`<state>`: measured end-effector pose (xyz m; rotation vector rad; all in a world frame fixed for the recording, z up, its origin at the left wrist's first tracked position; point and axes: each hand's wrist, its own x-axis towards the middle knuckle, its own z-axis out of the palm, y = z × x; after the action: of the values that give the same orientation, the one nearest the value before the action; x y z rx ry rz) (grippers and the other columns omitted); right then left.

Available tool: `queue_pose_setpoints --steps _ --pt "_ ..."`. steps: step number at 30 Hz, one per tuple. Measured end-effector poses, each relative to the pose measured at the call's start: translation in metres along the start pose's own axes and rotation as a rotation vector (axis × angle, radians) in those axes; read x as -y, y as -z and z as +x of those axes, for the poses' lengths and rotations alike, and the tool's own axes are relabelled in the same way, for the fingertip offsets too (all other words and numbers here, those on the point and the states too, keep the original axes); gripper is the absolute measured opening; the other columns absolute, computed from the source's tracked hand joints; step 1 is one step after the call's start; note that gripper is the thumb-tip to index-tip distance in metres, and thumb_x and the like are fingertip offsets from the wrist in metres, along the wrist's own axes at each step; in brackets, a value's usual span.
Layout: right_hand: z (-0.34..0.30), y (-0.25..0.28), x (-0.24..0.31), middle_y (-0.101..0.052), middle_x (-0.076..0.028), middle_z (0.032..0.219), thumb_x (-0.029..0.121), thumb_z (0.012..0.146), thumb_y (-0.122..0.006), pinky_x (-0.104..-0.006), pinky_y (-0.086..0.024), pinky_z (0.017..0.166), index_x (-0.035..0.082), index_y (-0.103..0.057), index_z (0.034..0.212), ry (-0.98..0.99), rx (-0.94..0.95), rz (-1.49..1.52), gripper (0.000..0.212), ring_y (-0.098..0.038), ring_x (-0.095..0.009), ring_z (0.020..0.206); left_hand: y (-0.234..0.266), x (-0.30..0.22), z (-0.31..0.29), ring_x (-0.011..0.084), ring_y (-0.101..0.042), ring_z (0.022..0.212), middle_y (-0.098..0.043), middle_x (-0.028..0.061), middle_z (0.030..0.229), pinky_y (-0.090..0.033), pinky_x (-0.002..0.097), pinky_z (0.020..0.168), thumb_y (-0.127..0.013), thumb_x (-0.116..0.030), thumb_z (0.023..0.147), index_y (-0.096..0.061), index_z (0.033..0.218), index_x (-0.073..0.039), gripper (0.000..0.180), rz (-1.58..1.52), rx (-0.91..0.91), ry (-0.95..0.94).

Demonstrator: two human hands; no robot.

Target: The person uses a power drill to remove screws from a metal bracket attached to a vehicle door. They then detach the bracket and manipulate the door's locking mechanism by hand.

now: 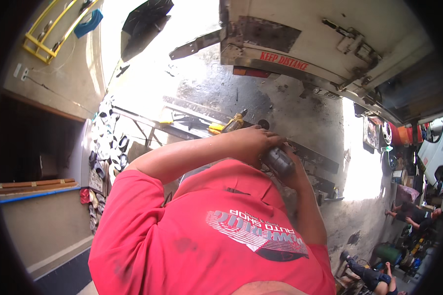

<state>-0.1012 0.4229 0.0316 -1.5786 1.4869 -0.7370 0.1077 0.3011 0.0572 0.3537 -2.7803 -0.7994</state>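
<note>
In front of my waist, both hands are on a dark grey, rounded power tool (279,161); its front end is hidden by my fingers. My left hand (262,142) lies over its forward part with the fingers bent. Along its right side, my right hand (294,172) is wrapped round the body. Just beyond the left hand is a dark round disc (263,124); whether it belongs to the tool I cannot tell. A yellow and black drill (234,123) lies left of the disc, on or beside long metal bars (202,112).
A truck's rear end (280,61) juts in at the far right. Shoes (108,140) are piled along the left wall, below a yellow rack (47,46). Two people (374,278) are at the lower right, near a green tank (388,253) and cluttered parts.
</note>
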Motion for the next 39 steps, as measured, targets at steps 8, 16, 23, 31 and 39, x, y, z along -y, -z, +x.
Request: queue_pose_setpoints --steps 8,16,23,31,39 --pt "0.125 -0.067 0.024 -0.064 -0.015 0.131 0.016 0.072 -0.087 -0.0402 -0.048 0.104 0.008 -0.047 0.146 -0.051 0.013 -0.139 0.084 -0.062 -0.031 0.123 0.033 0.090 -0.139 0.0373 -0.071 0.097 -0.074 0.0169 0.101 -0.056 0.0458 0.083 -0.082 -0.023 0.067 -0.062 0.126 -0.016 0.063 -0.328 -0.187 0.616" --pt "0.121 -0.124 -0.049 -0.064 -0.018 0.128 0.013 0.073 -0.082 -0.0421 -0.047 0.105 0.007 -0.049 0.144 -0.322 0.114 -0.346 0.078 -0.061 -0.035 0.122 0.065 0.248 -0.354 0.0325 -0.072 0.100 -0.074 0.0124 0.108 -0.057 0.0427 0.089 -0.086 -0.026 0.068 -0.063 0.129 -0.019 0.066 -0.128 -0.494 1.384" --pt "0.093 -0.167 -0.061 -0.062 -0.023 0.134 0.016 0.076 -0.081 -0.0438 -0.048 0.105 0.006 -0.051 0.142 -0.712 0.246 -0.365 0.073 -0.059 -0.039 0.126 0.066 0.409 -0.468 0.0362 -0.066 0.112 -0.063 0.0169 0.119 -0.055 0.0470 0.093 -0.083 -0.020 0.076 -0.047 0.147 -0.025 0.079 0.209 -0.466 1.665" --pt "0.095 -0.162 -0.040 -0.062 -0.024 0.134 0.022 0.079 -0.080 -0.0443 -0.047 0.107 0.005 -0.052 0.140 -0.834 0.214 -0.525 0.070 -0.058 -0.041 0.126 -0.012 0.586 -0.535 0.0424 -0.065 0.099 -0.063 0.0228 0.107 -0.054 0.0517 0.082 -0.055 -0.007 0.092 -0.059 0.137 -0.019 0.047 0.479 -0.446 1.657" --pt "0.094 -0.175 -0.031 -0.064 -0.023 0.130 0.023 0.079 -0.078 -0.0459 -0.048 0.104 0.004 -0.053 0.137 -0.914 0.175 -0.546 0.067 -0.059 -0.040 0.123 -0.058 0.598 -0.471 0.0378 -0.065 0.107 -0.058 0.0228 0.118 -0.058 0.0451 0.087 -0.060 -0.013 0.095 -0.043 0.145 -0.012 0.053 0.544 -0.252 1.687"
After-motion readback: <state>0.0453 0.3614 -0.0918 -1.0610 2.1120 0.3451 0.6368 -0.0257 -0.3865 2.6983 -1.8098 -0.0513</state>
